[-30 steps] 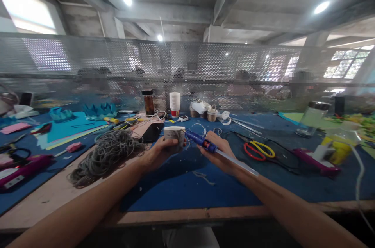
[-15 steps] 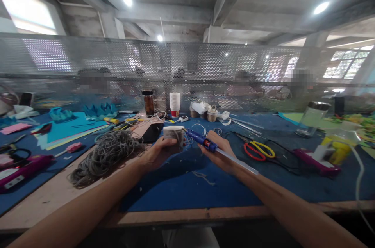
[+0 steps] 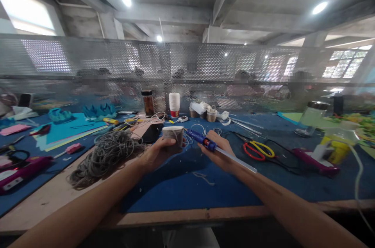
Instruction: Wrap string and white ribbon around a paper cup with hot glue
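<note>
Fingers and thumb of my left hand [image 3: 158, 154] wrap round a paper cup [image 3: 173, 134] covered in grey cord, its white rim upward. My right hand [image 3: 218, 150] grips a blue hot glue gun [image 3: 200, 137] with a clear glue stick [image 3: 237, 159] jutting from its back. The gun's nozzle points left at the cup's upper right side; whether it touches cannot be made out. A tangled heap of grey cord [image 3: 109, 156] lies left of my left hand. Short cord scraps [image 3: 203, 178] rest on the blue mat below my hands.
Scissors with red and yellow handles [image 3: 259, 150] lie at right beside a purple power strip [image 3: 316, 161]. Stacked white cups [image 3: 174, 104], a brown-filled jar [image 3: 148, 102] and cord-wrapped cups [image 3: 211, 114] stand at the back. A perforated metal screen [image 3: 187, 60] rises behind, with people beyond.
Almost nothing differs. The cup in my left hand has tilted or turned slightly, and the glue gun stays beside its rim.
</note>
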The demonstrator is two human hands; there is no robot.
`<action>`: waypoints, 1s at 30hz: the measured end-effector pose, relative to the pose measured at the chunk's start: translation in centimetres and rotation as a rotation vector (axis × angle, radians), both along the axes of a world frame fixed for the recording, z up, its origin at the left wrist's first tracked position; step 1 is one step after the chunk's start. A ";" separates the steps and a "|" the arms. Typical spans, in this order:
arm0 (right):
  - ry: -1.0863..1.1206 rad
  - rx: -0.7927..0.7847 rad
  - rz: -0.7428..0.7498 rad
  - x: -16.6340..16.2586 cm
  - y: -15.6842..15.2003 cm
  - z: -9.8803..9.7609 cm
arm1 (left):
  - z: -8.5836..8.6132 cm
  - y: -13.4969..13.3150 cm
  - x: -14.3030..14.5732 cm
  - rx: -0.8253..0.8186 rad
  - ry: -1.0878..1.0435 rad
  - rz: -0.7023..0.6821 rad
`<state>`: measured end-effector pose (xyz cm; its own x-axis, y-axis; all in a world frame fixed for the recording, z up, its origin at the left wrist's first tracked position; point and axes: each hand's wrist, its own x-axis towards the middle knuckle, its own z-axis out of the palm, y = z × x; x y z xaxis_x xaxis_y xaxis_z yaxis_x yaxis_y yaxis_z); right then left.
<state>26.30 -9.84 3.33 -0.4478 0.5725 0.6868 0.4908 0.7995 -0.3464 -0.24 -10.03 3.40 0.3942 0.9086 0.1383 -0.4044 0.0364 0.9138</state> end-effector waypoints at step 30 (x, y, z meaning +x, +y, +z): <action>0.046 -0.008 0.082 -0.5 -0.6 0.2 | 0.1 0.0 0.5 0.030 0.037 0.007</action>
